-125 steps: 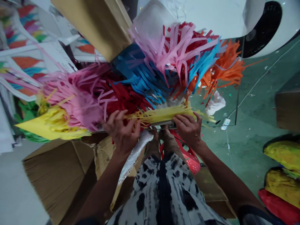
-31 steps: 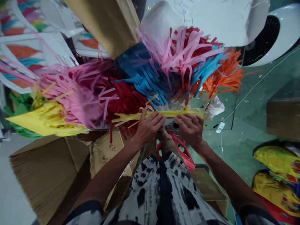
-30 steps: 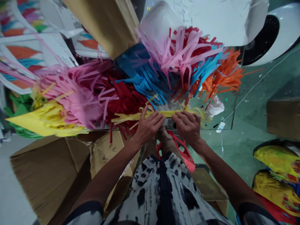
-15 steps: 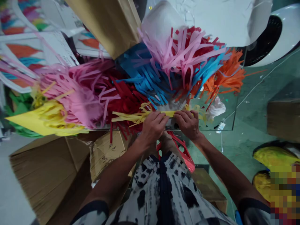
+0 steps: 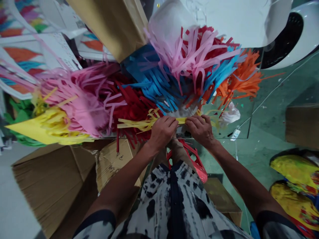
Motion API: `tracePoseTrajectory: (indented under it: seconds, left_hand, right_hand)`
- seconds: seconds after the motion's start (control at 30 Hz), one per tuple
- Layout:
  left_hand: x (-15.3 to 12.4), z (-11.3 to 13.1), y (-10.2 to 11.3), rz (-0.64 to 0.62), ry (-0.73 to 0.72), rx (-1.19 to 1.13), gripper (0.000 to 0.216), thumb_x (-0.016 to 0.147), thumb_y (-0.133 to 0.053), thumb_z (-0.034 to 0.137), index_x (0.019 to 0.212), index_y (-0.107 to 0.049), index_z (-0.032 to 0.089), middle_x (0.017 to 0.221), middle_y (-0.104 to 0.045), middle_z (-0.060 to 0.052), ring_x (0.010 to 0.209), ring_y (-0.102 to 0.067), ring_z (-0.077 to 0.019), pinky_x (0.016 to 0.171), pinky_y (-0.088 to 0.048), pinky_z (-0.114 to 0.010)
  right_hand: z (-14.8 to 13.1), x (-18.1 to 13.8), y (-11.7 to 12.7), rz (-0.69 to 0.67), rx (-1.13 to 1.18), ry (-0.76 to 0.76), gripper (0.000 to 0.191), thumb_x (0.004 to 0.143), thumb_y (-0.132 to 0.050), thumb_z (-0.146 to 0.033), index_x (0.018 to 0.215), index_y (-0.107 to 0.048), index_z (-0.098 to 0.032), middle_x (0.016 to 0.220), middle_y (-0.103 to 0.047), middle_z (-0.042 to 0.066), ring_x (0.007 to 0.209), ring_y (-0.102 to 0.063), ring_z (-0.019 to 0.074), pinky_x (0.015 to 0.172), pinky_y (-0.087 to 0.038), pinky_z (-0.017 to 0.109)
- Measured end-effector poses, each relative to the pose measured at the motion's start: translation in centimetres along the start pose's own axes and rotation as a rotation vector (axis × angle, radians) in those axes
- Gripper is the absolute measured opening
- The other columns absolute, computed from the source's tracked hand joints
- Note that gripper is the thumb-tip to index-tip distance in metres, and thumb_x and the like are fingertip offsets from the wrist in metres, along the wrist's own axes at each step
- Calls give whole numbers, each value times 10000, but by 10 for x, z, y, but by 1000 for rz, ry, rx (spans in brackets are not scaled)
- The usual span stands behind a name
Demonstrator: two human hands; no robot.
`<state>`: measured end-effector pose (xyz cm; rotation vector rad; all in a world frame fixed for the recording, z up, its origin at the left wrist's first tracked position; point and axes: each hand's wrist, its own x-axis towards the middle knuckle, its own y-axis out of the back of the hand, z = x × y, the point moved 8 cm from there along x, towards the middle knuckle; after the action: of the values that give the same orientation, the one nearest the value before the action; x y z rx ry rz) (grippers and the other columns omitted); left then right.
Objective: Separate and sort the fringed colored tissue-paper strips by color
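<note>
My left hand (image 5: 162,130) and my right hand (image 5: 200,128) sit side by side at the near edge of a glass table (image 5: 243,114). Both are closed on one folded yellow fringed paper strip (image 5: 136,123), whose loose fringe trails out to the left of my left hand. A short yellow piece shows between the two hands. Behind the strip lie heaps of cut fringe: red (image 5: 132,103), pink (image 5: 82,99), blue (image 5: 152,79) and orange (image 5: 241,79).
A yellow fringe pile (image 5: 47,127) lies at the far left. Cardboard boxes (image 5: 54,179) stand below the table's left side, and another cardboard sheet (image 5: 109,26) leans at the top. A red plastic stool (image 5: 196,164) is between my legs. A white fan (image 5: 289,36) is at top right.
My hands have drawn closer together along the yellow strip and curled from flat pressing into a closed grip. The fringe bunches up left of my left hand.
</note>
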<state>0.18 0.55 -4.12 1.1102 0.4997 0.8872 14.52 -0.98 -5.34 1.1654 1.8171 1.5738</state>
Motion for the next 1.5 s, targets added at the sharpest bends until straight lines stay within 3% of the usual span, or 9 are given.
tracePoseTrajectory:
  seconds: [0.23,0.4,0.53,0.77,1.0,1.1,1.23,1.37,1.5]
  left_hand:
    - [-4,-3,-4,28,55,-20,203,1044,-549,245,1124,-728,190,1102,-737,-113,1043,-635,-252,844,-483,-388]
    - [-13,-30,8,43,192,-15,205,1053,-546,314,1007,-710,200,971,-732,-95,960,-613,-260,832,-439,-399]
    - [-13,-48,15,28,263,39,222,1043,-564,351,934,-680,196,912,-715,-98,929,-598,-281,815,-414,-410]
    - [-7,-46,17,25,266,65,205,1030,-578,345,947,-683,190,929,-721,-108,964,-617,-296,827,-434,-430]
    - [-7,-7,-4,5,-93,-32,303,1078,-459,189,1302,-660,228,1251,-747,-76,1192,-640,-246,980,-491,-426]
    - [-11,-4,-11,-32,-87,-12,313,1081,-449,200,1311,-660,167,1216,-750,-115,1125,-668,-255,937,-525,-422]
    - [-19,-4,-3,23,-72,11,317,1056,-492,178,1312,-678,172,1233,-746,-118,1173,-648,-253,1066,-488,-451]
    - [-16,-6,1,45,-40,-11,291,1035,-527,193,1266,-705,191,1201,-749,-117,1157,-642,-256,1072,-465,-464]
    - [0,-11,-2,-3,-36,-9,219,1050,-535,263,1149,-726,222,1065,-746,-95,1031,-648,-249,901,-485,-417]
  right_hand:
    - [5,11,2,-83,39,-148,118,1031,-599,-260,1071,-710,-256,1110,-775,33,1087,-601,222,1031,-274,415]
    - [20,14,10,-63,41,-289,173,1030,-598,-320,921,-707,-241,912,-743,37,1020,-569,247,972,-271,429]
    - [21,20,9,-95,-17,-303,209,1034,-576,-331,885,-669,-217,886,-714,55,968,-544,259,908,-275,423]
    - [20,27,12,-99,-58,-322,206,1007,-584,-325,850,-669,-222,851,-706,79,941,-535,281,860,-279,433]
    - [4,20,14,34,-63,-251,175,1001,-606,-189,1001,-751,-286,1000,-784,19,1032,-612,241,969,-287,447]
    - [3,3,8,10,-37,-185,316,981,-624,-129,1197,-743,-326,1128,-801,3,1122,-627,243,982,-281,445]
    - [17,-25,22,70,-93,-186,457,959,-614,-65,1303,-706,-352,1203,-801,-17,1125,-651,236,984,-275,446]
    - [13,-26,36,127,-135,-228,367,942,-647,-112,1219,-743,-334,1203,-799,-1,1136,-649,252,1014,-284,467]
    - [-2,-1,17,-7,-26,-241,259,985,-633,-226,1190,-743,-340,1172,-789,10,1153,-622,248,1018,-303,454]
